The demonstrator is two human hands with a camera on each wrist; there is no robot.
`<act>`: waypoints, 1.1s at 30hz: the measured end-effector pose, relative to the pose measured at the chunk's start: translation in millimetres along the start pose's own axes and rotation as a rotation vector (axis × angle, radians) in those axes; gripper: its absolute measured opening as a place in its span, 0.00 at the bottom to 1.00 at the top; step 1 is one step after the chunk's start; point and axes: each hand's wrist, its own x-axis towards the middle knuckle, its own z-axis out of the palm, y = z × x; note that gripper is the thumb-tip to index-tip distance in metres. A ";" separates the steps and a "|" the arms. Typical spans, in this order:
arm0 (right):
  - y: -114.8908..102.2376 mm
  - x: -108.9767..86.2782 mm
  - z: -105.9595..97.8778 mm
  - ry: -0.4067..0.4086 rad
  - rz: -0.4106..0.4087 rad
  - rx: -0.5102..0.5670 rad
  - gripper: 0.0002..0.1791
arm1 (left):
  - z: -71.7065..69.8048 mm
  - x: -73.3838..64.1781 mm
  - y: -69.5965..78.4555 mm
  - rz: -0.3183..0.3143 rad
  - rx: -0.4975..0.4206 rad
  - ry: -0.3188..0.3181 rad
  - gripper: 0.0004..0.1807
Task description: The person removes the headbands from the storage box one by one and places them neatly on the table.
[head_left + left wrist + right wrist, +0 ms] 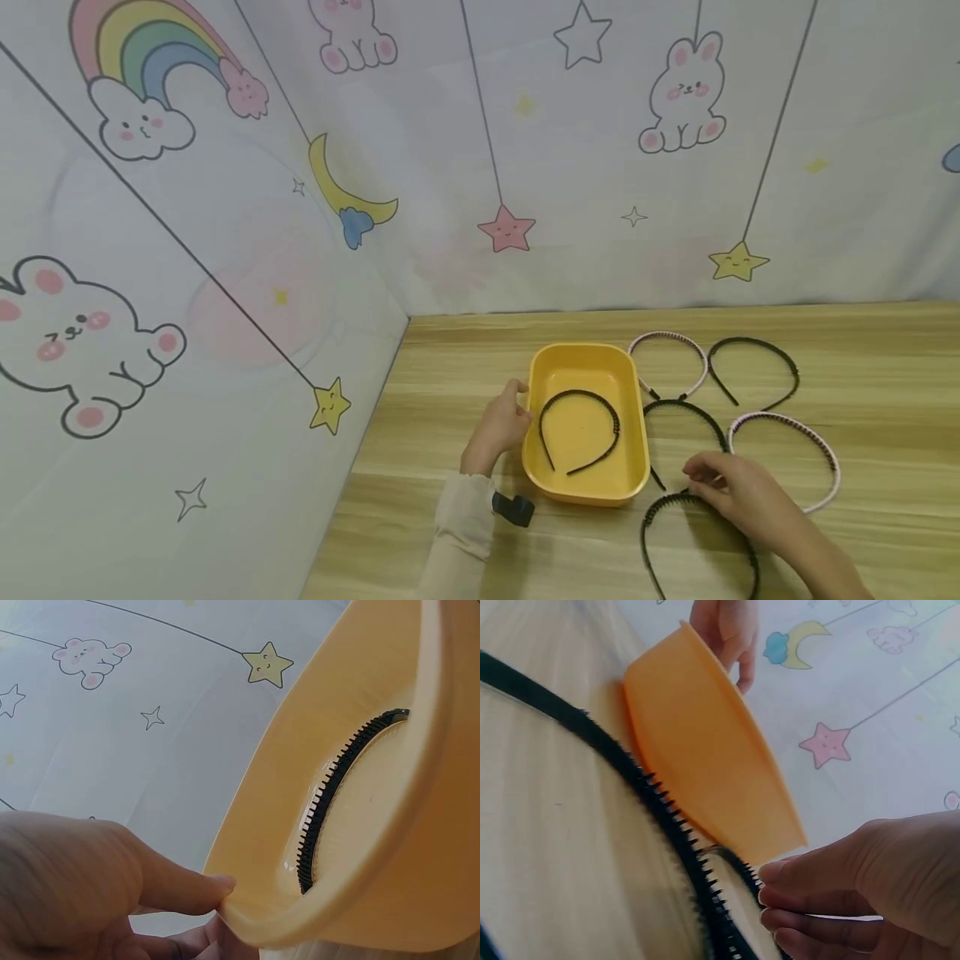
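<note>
A yellow plastic basin (637,467) stands on the table with a black toothed headband (617,421) lying in it. My left hand (501,427) grips the basin's left rim, with the thumb on the rim in the left wrist view. My right hand (738,492) hovers with bent fingers between a black headband (693,407) beside the basin and another black headband (651,521) at the front. In the right wrist view its fingertips (771,871) are close to a black headband (739,866); whether they touch it is unclear. I see nothing held in that hand.
A pink headband (669,335) and a black headband (787,360) lie at the back right of the wooden table (435,367). Another pink headband (836,467) lies right of my right hand. Cartoon-printed cloth walls (585,275) border the table at the back and left.
</note>
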 end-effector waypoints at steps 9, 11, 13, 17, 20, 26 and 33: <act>-8.2 17.2 -20.3 0.041 -0.005 -0.010 0.10 | -2.6 -4.0 5.2 0.004 0.022 -0.007 0.22; -9.6 20.8 -23.0 0.046 -0.003 -0.008 0.10 | -2.1 -4.1 5.5 -0.001 0.019 -0.005 0.22; -11.2 24.7 -25.4 0.047 -0.005 -0.002 0.10 | -1.3 -3.0 4.6 -0.009 0.012 -0.003 0.22; -14.6 33.3 -27.5 0.055 -0.006 0.006 0.12 | -0.4 -1.6 3.4 -0.006 0.018 0.002 0.23; -18.0 41.3 -27.7 0.055 -0.017 0.015 0.13 | -0.4 -2.2 3.5 -0.004 0.019 0.007 0.22; -25.0 57.6 -25.3 0.062 -0.048 0.041 0.13 | -0.3 -2.9 3.2 -0.004 0.016 0.008 0.22; -30.8 75.1 -18.0 0.071 -0.040 0.083 0.16 | -1.3 -3.6 4.2 -0.018 0.018 0.000 0.23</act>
